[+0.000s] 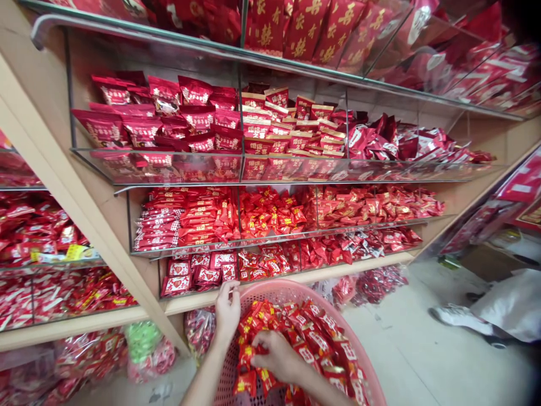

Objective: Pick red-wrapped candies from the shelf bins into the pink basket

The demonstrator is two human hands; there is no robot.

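A pink plastic basket (pixel 359 332) with a perforated side stands below the shelves. It holds many small red wrapped candies (pixel 313 335), some with yellow lettering. My right hand (pixel 276 355) is inside it, just over the candies, its fingers bent and a gap between thumb and forefinger. Nothing shows in that gap. At the basket's far left rim is my left hand (pixel 228 307), raised near the lowest shelf's edge. Its fingers are curled together; whatever they may hold is hidden. Whether this hand touches the rim I cannot tell.
Tiered shelves (pixel 291 276) with clear dividers hold red packets in front of me. White heart-marked packets (pixel 177 276) lie in the lowest left bin. Bagged goods (pixel 147 344) sit on the floor beneath. To the right are a person's shoe (pixel 460 318) and a pale plastic bag (pixel 513 301).
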